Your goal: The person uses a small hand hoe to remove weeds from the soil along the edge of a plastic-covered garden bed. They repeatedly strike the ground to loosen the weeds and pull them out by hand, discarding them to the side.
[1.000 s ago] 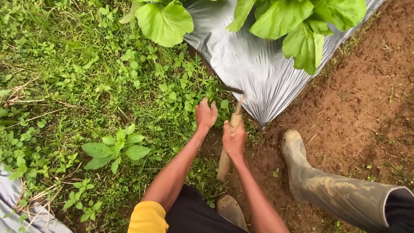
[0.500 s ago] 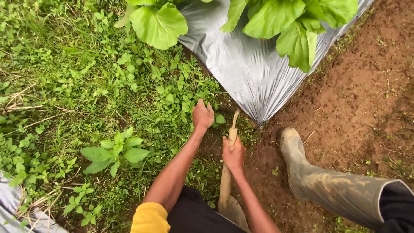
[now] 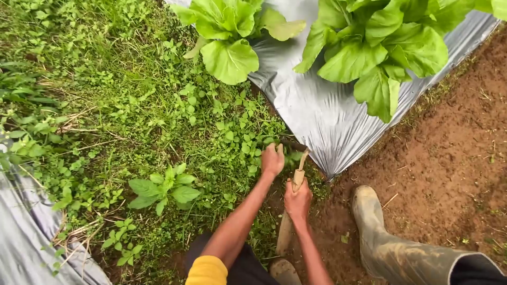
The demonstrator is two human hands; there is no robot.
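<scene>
Weeding beside the plastic-covered bed, seen from the head camera.
Clutching a tuft of weeds (image 3: 237, 140), the left hand (image 3: 272, 160) has its grip pressed together around the stems, low against the ground. The right hand (image 3: 298, 199) is wrapped tight round the wooden handle of a small hoe (image 3: 293, 182), whose dark blade sits just beyond the left hand, at the edge of the silver sheet (image 3: 322, 116). To do this well, I judge the blade should bite under the roots, clear of the fingers and off the sheet, while the left hand pulls the stems taut. Leafy greens (image 3: 364, 47) grow through the sheet; a muddy boot (image 3: 380, 232) stands on bare soil (image 3: 449, 158) to the right.
</scene>
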